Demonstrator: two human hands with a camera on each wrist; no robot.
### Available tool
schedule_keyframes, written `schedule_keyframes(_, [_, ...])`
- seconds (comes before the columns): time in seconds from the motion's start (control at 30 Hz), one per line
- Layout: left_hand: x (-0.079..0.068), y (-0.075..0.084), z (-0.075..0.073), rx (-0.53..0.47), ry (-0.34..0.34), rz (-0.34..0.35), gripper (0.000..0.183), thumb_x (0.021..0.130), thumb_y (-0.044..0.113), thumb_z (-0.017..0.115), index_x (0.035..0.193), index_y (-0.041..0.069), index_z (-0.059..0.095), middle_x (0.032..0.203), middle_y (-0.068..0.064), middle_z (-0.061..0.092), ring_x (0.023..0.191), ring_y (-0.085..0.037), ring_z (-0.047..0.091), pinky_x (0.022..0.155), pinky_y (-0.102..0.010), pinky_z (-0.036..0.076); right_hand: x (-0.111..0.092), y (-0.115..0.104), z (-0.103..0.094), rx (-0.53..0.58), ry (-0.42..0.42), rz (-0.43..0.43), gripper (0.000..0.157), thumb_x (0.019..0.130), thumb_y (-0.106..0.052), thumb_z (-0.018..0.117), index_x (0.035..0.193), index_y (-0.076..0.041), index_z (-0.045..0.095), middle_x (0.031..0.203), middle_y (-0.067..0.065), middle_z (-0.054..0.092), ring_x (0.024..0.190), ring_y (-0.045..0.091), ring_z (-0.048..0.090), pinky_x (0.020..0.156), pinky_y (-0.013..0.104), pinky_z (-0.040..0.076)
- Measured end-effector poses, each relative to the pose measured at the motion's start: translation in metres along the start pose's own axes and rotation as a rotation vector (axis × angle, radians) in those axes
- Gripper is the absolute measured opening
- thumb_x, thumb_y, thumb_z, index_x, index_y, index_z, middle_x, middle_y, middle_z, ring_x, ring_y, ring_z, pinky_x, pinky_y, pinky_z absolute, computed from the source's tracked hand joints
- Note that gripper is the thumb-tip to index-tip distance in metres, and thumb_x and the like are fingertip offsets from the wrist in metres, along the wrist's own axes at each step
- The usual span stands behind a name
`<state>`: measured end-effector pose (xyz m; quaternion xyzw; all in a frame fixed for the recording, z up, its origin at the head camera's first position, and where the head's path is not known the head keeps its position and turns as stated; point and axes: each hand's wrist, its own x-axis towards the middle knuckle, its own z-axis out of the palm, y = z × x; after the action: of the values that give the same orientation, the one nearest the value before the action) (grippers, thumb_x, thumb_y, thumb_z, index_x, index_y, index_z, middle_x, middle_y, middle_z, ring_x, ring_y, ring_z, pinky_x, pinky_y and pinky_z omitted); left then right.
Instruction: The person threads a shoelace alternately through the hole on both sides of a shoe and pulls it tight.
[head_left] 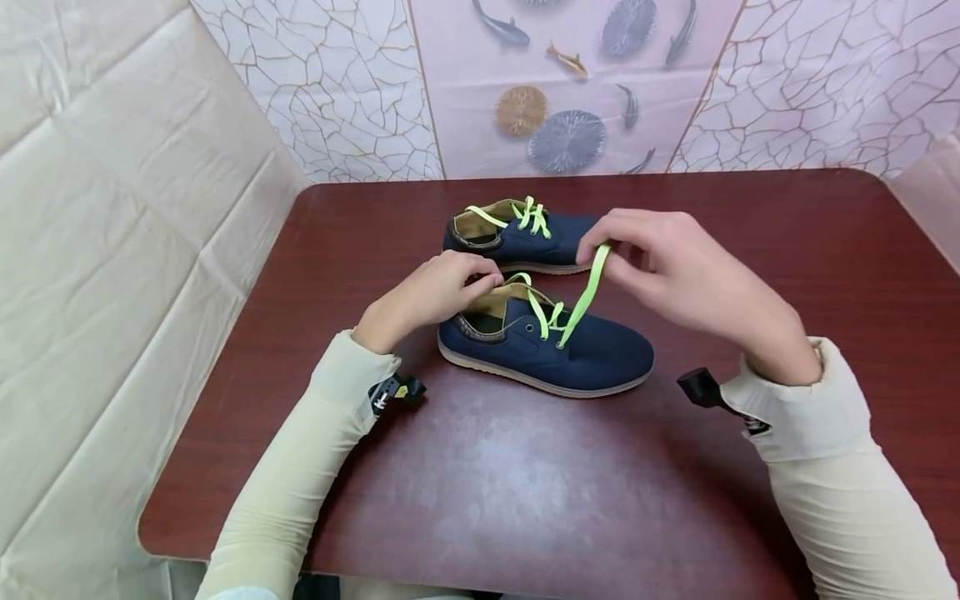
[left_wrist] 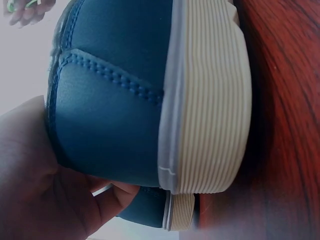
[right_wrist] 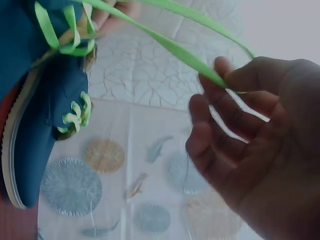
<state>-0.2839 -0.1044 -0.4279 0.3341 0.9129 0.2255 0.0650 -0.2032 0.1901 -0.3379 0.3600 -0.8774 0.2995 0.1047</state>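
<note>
A navy shoe (head_left: 603,354) with a pale ribbed sole (left_wrist: 215,100) sits on the table, its toe pointing right in the head view. My left hand (head_left: 431,293) grips it by the collar at the heel end; in the left wrist view the fingers (left_wrist: 117,200) reach behind the upper. Between thumb and fingertips, my right hand (head_left: 678,271) pinches a neon-green shoelace (head_left: 588,293). That lace is drawn taut upward from a front eyelet, and a second stretch of it runs back to the shoe in the right wrist view.
Behind stands a matching navy shoe (head_left: 566,227), its green lace threaded across the front eyelets; my right hand partly hides its toe. Both shoes rest on a glossy reddish-brown table (head_left: 480,492). A patterned cloth (head_left: 577,83) hangs past the far edge, with pale fabric (head_left: 112,292) on the left.
</note>
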Motion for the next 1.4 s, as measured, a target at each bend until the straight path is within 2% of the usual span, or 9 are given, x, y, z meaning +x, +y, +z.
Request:
schedule_keyframes(0.17, [0.001, -0.001, 0.001, -0.005, 0.002, 0.005, 0.025, 0.112, 0.028, 0.054, 0.110, 0.018, 0.077, 0.097, 0.005, 0.070, 0.090, -0.015, 0.061, 0.090, -0.039, 0.048, -0.002, 0.002, -0.011, 0.045, 0.015, 0.189, 0.021, 0.102, -0.004, 0.061, 0.100, -0.019, 0.075, 0.088, -0.005, 0.069, 0.076, 0.010, 0.057, 0.068, 0.021, 0.041])
schedule_keyframes(0.33, [0.001, -0.002, 0.001, -0.012, 0.006, 0.011, 0.025, 0.112, 0.027, 0.054, 0.108, 0.018, 0.077, 0.094, 0.004, 0.069, 0.088, -0.015, 0.060, 0.089, -0.038, 0.048, -0.005, 0.006, -0.020, 0.248, 0.027, 0.365, 0.017, 0.104, -0.008, 0.059, 0.093, -0.011, 0.071, 0.088, 0.001, 0.067, 0.083, 0.016, 0.054, 0.072, 0.025, 0.040])
schedule_keyframes(0.5, [0.002, -0.002, 0.002, -0.021, 0.009, 0.011, 0.026, 0.112, 0.026, 0.053, 0.109, 0.017, 0.077, 0.093, 0.004, 0.068, 0.087, -0.015, 0.060, 0.088, -0.037, 0.047, -0.007, 0.015, -0.029, 0.397, -0.037, 0.480, 0.017, 0.106, -0.005, 0.048, 0.095, -0.004, 0.060, 0.084, 0.006, 0.059, 0.092, 0.021, 0.053, 0.081, 0.029, 0.038])
schedule_keyframes(0.77, [0.002, -0.003, 0.003, -0.031, 0.010, 0.014, 0.026, 0.112, 0.026, 0.053, 0.109, 0.016, 0.077, 0.092, 0.004, 0.069, 0.085, -0.016, 0.059, 0.087, -0.037, 0.046, -0.009, 0.029, -0.035, 0.576, -0.025, 0.519, 0.019, 0.110, -0.020, 0.056, 0.094, -0.010, 0.057, 0.084, 0.002, 0.063, 0.098, 0.021, 0.057, 0.089, 0.030, 0.035])
schedule_keyframes(0.9, [0.002, -0.003, 0.003, -0.033, 0.007, 0.013, 0.026, 0.112, 0.026, 0.053, 0.110, 0.017, 0.077, 0.093, 0.005, 0.070, 0.085, -0.015, 0.060, 0.088, -0.037, 0.047, -0.009, 0.031, -0.033, 0.686, 0.111, 0.493, 0.028, 0.110, -0.026, 0.059, 0.094, -0.004, 0.066, 0.077, 0.004, 0.058, 0.085, 0.022, 0.053, 0.084, 0.029, 0.038])
schedule_keyframes(1.03, [0.002, -0.002, 0.002, -0.012, 0.004, 0.011, 0.026, 0.112, 0.027, 0.053, 0.109, 0.018, 0.077, 0.093, 0.005, 0.069, 0.086, -0.015, 0.060, 0.087, -0.038, 0.047, -0.007, 0.031, -0.028, 0.929, 0.275, 0.403, 0.030, 0.108, -0.020, 0.062, 0.092, 0.004, 0.066, 0.064, 0.006, 0.044, 0.063, 0.022, 0.044, 0.068, 0.028, 0.038])
schedule_keyframes(1.2, [0.000, 0.003, 0.000, 0.099, 0.023, 0.019, 0.024, 0.112, 0.030, 0.054, 0.111, 0.022, 0.076, 0.102, 0.008, 0.071, 0.093, -0.014, 0.064, 0.084, -0.041, 0.052, -0.006, 0.030, -0.026, 1.105, 0.319, 0.312, 0.029, 0.107, -0.013, 0.063, 0.086, 0.007, 0.059, 0.064, 0.007, 0.039, 0.057, 0.023, 0.034, 0.060, 0.032, 0.037])
schedule_keyframes(1.3, [-0.002, 0.010, -0.001, 0.161, 0.103, 0.048, 0.021, 0.111, 0.030, 0.056, 0.112, 0.022, 0.075, 0.107, 0.009, 0.071, 0.098, -0.013, 0.066, 0.079, -0.043, 0.055, -0.006, 0.030, -0.026, 1.069, 0.277, 0.313, 0.035, 0.107, -0.014, 0.064, 0.080, 0.006, 0.055, 0.065, 0.007, 0.039, 0.057, 0.023, 0.034, 0.060, 0.032, 0.037])
schedule_keyframes(1.4, [-0.004, 0.017, 0.000, 0.156, 0.206, 0.092, 0.020, 0.110, 0.029, 0.058, 0.113, 0.020, 0.075, 0.109, 0.007, 0.070, 0.100, -0.013, 0.064, 0.077, -0.040, 0.055, -0.006, 0.028, -0.026, 0.939, 0.207, 0.343, 0.041, 0.107, -0.018, 0.064, 0.075, 0.004, 0.051, 0.063, 0.007, 0.040, 0.058, 0.023, 0.036, 0.062, 0.031, 0.036])
